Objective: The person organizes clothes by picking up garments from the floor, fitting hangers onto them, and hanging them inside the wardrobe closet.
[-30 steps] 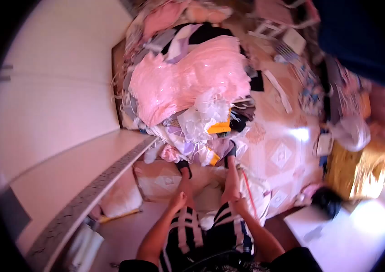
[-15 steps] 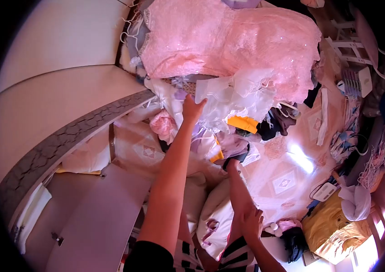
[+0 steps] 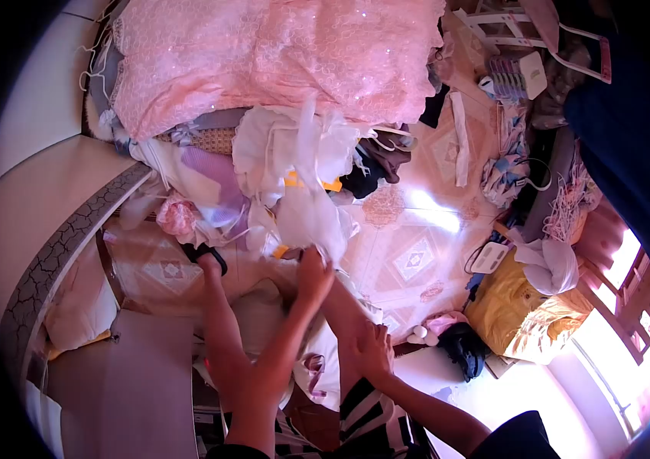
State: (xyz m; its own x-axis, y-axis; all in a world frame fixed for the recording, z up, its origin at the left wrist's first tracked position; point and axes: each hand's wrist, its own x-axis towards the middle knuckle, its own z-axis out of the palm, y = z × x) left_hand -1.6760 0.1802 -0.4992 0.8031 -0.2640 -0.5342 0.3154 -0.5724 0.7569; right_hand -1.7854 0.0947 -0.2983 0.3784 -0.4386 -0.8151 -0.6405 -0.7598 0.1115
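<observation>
My left hand (image 3: 314,277) is closed on a white sheer garment (image 3: 310,222), which stretches up from my fist in a loose strip. Its upper end overlaps a white ruffled cloth (image 3: 264,145) on the clothes pile. My right hand (image 3: 373,352) lies with its fingers spread on my bent leg, near the knee, and holds nothing. Beyond the left hand, a large pink sparkly dress (image 3: 264,61) is laid out. A lavender cloth (image 3: 214,180) and a pink ruffled bundle (image 3: 177,216) are to the left of the white garment.
On the left are a cracked-pattern ledge (image 3: 73,245) and a grey panel (image 3: 126,382). The tiled floor (image 3: 417,260) stretches to the right. There, a yellow bag (image 3: 520,314), a black bag (image 3: 463,348) and a white rack (image 3: 493,30) stand among scattered clothes.
My left hand has come back from the pile toward my knees, pulling the white garment with it. The view has shifted right; my right hand stays on my leg.
</observation>
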